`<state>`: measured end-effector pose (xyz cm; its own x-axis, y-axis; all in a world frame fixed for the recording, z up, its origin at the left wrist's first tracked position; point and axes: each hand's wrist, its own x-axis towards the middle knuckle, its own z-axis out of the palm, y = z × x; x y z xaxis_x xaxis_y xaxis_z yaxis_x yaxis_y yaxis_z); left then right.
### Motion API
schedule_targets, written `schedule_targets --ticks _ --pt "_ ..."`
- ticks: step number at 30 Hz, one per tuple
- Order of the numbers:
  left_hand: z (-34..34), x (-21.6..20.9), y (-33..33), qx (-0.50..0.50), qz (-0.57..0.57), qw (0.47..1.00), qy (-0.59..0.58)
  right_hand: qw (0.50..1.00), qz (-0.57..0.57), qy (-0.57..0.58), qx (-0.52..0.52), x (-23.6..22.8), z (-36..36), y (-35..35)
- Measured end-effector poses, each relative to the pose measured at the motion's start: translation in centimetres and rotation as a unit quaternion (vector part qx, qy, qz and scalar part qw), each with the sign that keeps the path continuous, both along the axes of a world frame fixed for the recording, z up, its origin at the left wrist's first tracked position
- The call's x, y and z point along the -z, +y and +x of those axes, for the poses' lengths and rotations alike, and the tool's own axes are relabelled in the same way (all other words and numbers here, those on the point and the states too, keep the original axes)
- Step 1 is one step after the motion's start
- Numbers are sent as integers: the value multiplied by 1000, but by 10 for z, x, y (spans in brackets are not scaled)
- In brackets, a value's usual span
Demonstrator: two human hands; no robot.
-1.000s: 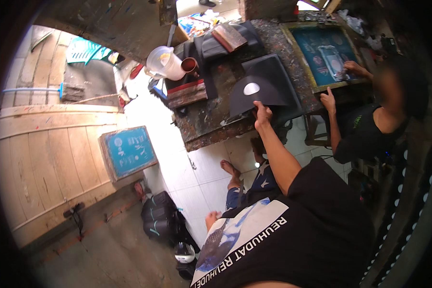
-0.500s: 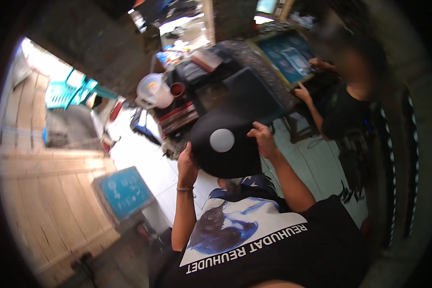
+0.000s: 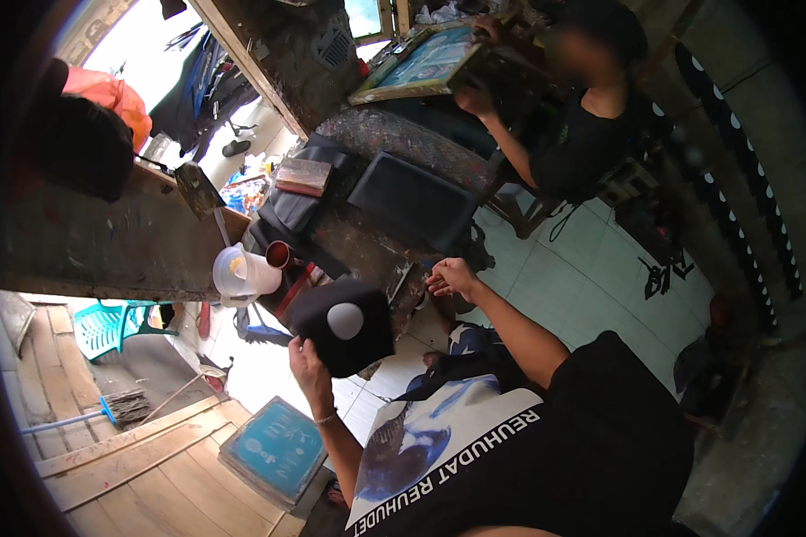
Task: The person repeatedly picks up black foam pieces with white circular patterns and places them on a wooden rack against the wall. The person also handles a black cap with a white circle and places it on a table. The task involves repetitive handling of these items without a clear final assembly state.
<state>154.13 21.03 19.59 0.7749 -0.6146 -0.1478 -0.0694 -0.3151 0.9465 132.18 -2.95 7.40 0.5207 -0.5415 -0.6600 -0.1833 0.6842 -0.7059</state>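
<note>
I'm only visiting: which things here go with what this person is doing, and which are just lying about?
With the work in hand:
black sheet with a pale circle, held in the left hand
dark rectangular board beyond the empty-looking right hand, probably

Seemingly just lying about:
turquoise plastic chair
blue-handled broom
blue framed panel
dark sandal

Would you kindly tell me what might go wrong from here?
The thin black sheet with a pale round spot might bend or slip, since only the left grip holds it, near one edge, while the right grip is off it. It might also brush the reddish-brown round cup or the translucent white plastic bucket, both close beyond it in this view, though depth is unclear.
</note>
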Motion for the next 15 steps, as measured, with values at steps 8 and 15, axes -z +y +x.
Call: schedule_targets --ticks 8,15 --pt "19 -38 5 -142 -33 989 18 978 108 -63 165 81 18 -101" --pt "13 -44 21 -246 -10 969 13 880 185 -256 354 129 31 -138"
